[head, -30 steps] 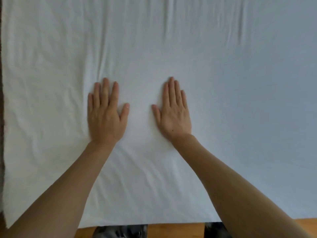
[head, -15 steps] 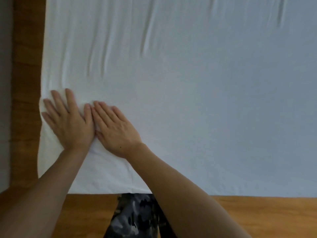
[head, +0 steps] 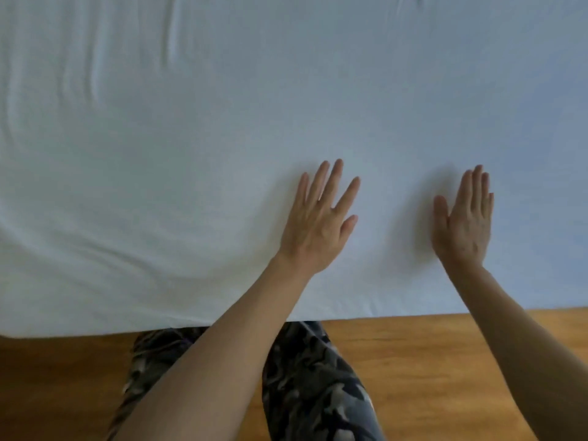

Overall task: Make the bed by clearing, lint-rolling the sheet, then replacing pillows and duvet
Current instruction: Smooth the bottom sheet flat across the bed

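A warm-toned wooden floor (head: 429, 361) with visible grain runs along the near side of the bed. Above it, a white sheet (head: 222, 138) covers the whole upper part of the view. The fabric is matte and fine-woven, with a faint bluish cast toward the right. Its near edge crosses the view roughly from left to right, sagging slightly lower at the left end, so the visible long axis of the sheet lies left to right in front of the person.

Surface condition: the right and centre areas are smooth and flat. The upper left shows several shallow parallel creases running away from the person, and softer curved folds sweep across the lower left toward the edge.

The left hand (head: 318, 224) lies palm down on the sheet, just inside the near edge, fingers straight and slightly fanned, pointing away and a little to the right. The right hand (head: 464, 224) lies flat to its right, well apart from it, fingers straight and held together, thumb spread toward the left hand. Neither hand grips anything; both press on the cloth.

Both forearms are bare. Below the sheet edge, trousers (head: 311, 386) in a dark camouflage pattern stand against the floor.
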A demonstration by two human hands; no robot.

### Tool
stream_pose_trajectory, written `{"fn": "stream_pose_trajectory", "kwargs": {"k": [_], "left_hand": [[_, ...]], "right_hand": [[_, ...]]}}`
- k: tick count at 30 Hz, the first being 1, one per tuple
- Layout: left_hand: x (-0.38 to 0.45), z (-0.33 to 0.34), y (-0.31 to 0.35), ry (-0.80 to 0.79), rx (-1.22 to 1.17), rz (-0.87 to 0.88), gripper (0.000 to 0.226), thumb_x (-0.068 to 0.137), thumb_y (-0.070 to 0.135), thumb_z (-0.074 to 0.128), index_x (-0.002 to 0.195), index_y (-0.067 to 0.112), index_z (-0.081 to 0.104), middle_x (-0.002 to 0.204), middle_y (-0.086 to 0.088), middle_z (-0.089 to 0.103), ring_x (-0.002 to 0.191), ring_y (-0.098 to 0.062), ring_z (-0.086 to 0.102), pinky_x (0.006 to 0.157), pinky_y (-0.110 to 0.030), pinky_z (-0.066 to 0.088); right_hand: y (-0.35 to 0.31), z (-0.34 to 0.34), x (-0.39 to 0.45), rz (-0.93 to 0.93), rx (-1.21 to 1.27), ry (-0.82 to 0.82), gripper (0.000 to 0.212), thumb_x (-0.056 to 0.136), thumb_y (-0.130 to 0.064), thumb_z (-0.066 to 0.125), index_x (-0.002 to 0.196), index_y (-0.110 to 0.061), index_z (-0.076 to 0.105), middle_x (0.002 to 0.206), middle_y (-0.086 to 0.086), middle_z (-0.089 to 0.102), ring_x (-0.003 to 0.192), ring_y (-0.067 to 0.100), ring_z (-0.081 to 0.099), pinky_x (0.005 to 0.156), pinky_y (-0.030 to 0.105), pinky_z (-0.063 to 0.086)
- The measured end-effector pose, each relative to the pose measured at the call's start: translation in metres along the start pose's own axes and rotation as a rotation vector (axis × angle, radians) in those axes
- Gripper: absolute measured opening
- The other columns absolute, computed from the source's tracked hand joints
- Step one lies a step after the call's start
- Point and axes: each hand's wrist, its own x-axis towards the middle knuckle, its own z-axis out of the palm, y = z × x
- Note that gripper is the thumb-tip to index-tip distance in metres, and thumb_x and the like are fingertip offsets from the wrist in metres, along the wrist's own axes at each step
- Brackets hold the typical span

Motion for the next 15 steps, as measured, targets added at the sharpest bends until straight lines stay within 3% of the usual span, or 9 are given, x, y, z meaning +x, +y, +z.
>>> {"fn": "stream_pose_trajectory", "kwargs": {"k": [3, 6, 15], "left_hand": [[-0.018, 0.005, -0.028, -0.044, 0.048, 0.004, 0.056, 0.097, 0.038, 0.037, 0.149, 0.014, 0.037, 0.158, -0.018, 0.024, 0.147, -0.035, 0.020, 0.118, -0.054, 0.016], [-0.050, -0.004, -0.092, -0.036, 0.106, -0.012, 0.057, 0.098, 0.038, 0.041, 0.150, 0.016, 0.035, 0.159, -0.014, 0.024, 0.147, -0.033, 0.020, 0.119, -0.052, 0.014], [-0.202, -0.078, -0.288, -0.025, 0.146, -0.198, 0.061, 0.098, 0.042, 0.034, 0.152, 0.015, 0.028, 0.160, -0.013, 0.019, 0.148, -0.033, 0.016, 0.119, -0.051, 0.010]], "right_hand": [[-0.014, 0.019, -0.018, 0.038, 0.003, -0.035, 0.069, 0.097, -0.041, 0.024, 0.151, 0.000, 0.012, 0.160, 0.014, 0.008, 0.149, 0.024, 0.005, 0.121, 0.040, 0.004], [-0.070, 0.049, -0.045, 0.011, 0.007, -0.023, 0.070, 0.098, -0.044, 0.020, 0.151, 0.000, 0.010, 0.160, 0.016, 0.006, 0.148, 0.026, 0.003, 0.120, 0.037, -0.002], [-0.360, 0.121, -0.183, -0.282, 0.096, -0.157, 0.070, 0.100, -0.048, 0.016, 0.150, -0.003, -0.002, 0.158, 0.011, -0.004, 0.148, 0.021, -0.005, 0.120, 0.034, -0.005]]}}
